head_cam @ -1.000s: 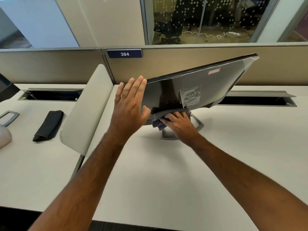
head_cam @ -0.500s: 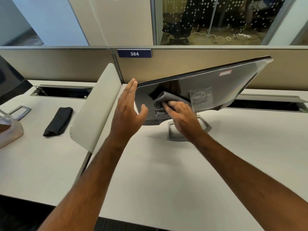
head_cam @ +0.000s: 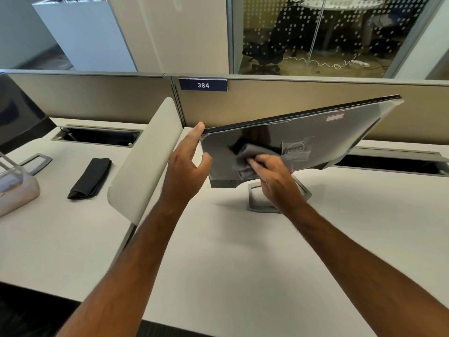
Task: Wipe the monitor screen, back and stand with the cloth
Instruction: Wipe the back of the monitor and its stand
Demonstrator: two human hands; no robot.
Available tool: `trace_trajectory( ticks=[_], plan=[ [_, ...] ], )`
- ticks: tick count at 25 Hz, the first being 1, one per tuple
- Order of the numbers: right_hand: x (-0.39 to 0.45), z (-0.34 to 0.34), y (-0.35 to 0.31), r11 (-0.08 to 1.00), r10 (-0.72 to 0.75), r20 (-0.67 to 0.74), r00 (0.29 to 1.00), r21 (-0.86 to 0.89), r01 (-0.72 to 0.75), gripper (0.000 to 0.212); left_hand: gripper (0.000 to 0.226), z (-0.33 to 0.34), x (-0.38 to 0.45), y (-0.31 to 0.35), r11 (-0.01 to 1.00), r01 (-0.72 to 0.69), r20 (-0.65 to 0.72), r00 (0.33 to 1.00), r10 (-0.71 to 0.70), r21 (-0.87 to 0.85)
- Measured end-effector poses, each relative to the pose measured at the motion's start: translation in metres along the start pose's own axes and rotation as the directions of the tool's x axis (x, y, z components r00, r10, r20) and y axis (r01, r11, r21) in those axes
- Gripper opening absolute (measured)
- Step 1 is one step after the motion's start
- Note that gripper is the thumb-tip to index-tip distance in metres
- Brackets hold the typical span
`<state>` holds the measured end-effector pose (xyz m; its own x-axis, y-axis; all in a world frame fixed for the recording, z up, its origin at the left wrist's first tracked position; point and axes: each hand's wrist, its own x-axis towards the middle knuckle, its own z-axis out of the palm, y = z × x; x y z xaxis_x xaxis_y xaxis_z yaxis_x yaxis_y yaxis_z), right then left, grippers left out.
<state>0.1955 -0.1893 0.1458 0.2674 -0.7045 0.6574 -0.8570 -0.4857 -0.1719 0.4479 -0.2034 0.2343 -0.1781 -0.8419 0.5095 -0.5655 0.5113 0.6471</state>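
Observation:
The monitor (head_cam: 340, 139) stands on the white desk with its glossy dark back turned to me and its top tilted away. Its grey frame stand (head_cam: 257, 203) shows below it. My left hand (head_cam: 187, 166) steadies the monitor's left edge, with straight fingers at the corner and the thumb on the back panel. My right hand (head_cam: 274, 176) presses a grey cloth (head_cam: 252, 154) against the lower middle of the back, just left of the round logo. The screen side is hidden.
A beige curved divider (head_cam: 145, 161) separates this desk from the left one, where a folded black cloth (head_cam: 90, 178) and a clear plastic box (head_cam: 14, 188) lie. Cable slots (head_cam: 97, 136) run along the partition wall (head_cam: 267, 103). Another monitor (head_cam: 17, 117) stands at far left.
My right hand has carried the cloth from the base of the monitor's back up onto the panel and is rubbing there. My left hand slid from the back panel to the left corner edge.

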Motion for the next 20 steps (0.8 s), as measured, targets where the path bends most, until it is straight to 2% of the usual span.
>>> trace_trajectory(
  ticks=[2, 4, 9, 12, 17, 20],
  plan=[
    [0.025, -0.016, -0.012, 0.986, 0.139, -0.184, 0.973, 0.118, -0.119, 0.041, 0.059, 0.000, -0.003, 0.003, 0.990, 0.093, 0.010, 0.996, -0.093, -0.102],
    [0.045, -0.024, -0.021, 0.973, 0.193, -0.258, 0.947, 0.176, -0.150, 0.043, 0.061, 0.000, -0.004, 0.004, 0.974, 0.145, 0.018, 0.989, -0.144, -0.172],
    [0.059, -0.013, -0.046, 0.998, 0.035, -0.141, 0.989, 0.054, -0.027, 0.049, 0.059, -0.002, -0.002, 0.002, 0.948, 0.199, 0.033, 0.980, -0.197, -0.249],
    [0.059, -0.019, -0.033, 0.998, -0.062, -0.092, 0.994, -0.026, 0.060, 0.049, 0.058, -0.004, 0.001, 0.000, 0.948, 0.189, 0.051, 0.982, -0.182, -0.254],
    [0.045, -0.031, -0.012, 0.999, 0.047, -0.152, 0.987, 0.023, -0.044, 0.046, 0.060, -0.004, 0.000, -0.002, 0.953, 0.154, 0.046, 0.988, -0.147, -0.261],
    [0.058, -0.027, -0.023, 0.999, -0.034, -0.137, 0.990, 0.033, 0.038, 0.043, 0.063, -0.003, -0.002, -0.003, 0.948, 0.158, 0.045, 0.987, -0.151, -0.275]
  ],
)
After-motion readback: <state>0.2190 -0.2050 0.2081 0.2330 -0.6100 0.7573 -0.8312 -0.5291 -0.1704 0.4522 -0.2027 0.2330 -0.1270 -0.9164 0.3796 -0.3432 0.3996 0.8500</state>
